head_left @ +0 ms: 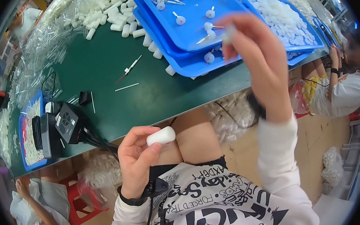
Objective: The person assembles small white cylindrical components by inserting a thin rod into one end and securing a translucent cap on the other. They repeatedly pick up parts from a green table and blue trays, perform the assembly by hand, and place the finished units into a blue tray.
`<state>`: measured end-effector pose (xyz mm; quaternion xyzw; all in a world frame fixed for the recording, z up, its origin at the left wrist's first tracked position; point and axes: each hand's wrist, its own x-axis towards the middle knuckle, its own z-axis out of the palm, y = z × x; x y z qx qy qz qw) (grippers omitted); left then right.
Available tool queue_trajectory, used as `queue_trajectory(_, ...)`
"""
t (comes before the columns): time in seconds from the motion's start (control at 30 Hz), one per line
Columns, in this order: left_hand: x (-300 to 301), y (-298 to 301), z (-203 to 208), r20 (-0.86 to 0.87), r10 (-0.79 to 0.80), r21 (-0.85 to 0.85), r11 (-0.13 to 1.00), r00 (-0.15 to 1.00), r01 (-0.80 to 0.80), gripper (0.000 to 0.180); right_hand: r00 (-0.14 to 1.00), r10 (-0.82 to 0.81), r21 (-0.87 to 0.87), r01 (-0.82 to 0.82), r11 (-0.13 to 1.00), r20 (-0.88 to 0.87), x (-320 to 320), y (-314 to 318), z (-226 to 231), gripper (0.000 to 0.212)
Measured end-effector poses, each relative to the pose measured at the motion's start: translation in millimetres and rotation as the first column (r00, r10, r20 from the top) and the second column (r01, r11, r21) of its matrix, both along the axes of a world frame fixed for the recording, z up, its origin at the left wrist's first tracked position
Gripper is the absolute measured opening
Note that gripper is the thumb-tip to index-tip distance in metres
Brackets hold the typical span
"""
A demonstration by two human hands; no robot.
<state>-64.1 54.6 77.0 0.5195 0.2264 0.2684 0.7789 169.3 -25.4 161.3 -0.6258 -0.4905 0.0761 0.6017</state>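
Note:
My left hand (135, 162) holds a short white plastic cylinder (162, 136) with rounded ends, tilted between thumb and fingers above my lap. Over the right side of a blue tray (193, 29), my right hand (262, 55) is raised and smeared by motion. Its thumb and forefinger come together around something small and whitish that is too blurred to name. Several small white discs with thin stems (180, 20) lie scattered in that tray. Beneath it, a second blue tray (182, 67) juts out toward me.
White cylinders (111, 18) are heaped behind the trays, and clear tubes (29, 67) along the left. Another blue tray (297, 49) holds white discs. A black device (71, 123) with cables and a thin rod (127, 87) rest on the green table (109, 102). Other people (350, 92) sit nearby.

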Motion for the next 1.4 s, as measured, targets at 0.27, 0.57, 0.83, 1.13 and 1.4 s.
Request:
queue_trajectory(0.27,-2.8,-4.0,-2.2,0.086,-0.006,-0.025,1.000,0.996,0.009,0.032,0.758,0.409,0.243,-0.329,0.913,-0.508,-71.8,-57.8,-75.1,0.028)
queue_trajectory(0.57,6.3,-11.4,3.5,0.017,-0.037,0.052,0.998,0.999,0.036,0.030,0.800,0.414,0.215,-0.355,0.910,-0.433,-63.4,-63.9,-78.4,0.030)
queue_trajectory(0.83,0.9,-10.5,0.4,-0.052,-0.080,0.058,0.995,0.995,0.083,0.024,0.884,0.339,0.002,-0.358,0.934,-0.321,-59.1,-59.5,-72.2,0.027)
queue_trajectory(1.13,4.4,-0.7,-11.3,0.049,0.027,0.886,0.459,0.998,-0.056,0.032,0.807,0.329,-0.143,-0.447,0.883,-0.491,-51.3,-68.3,-66.8,0.026)
queue_trajectory(1.4,5.2,-9.1,-9.6,-0.026,0.041,0.795,0.606,0.999,-0.004,0.029,0.815,0.356,-0.192,-0.481,0.856,-0.457,-54.3,-59.4,-79.6,0.032)
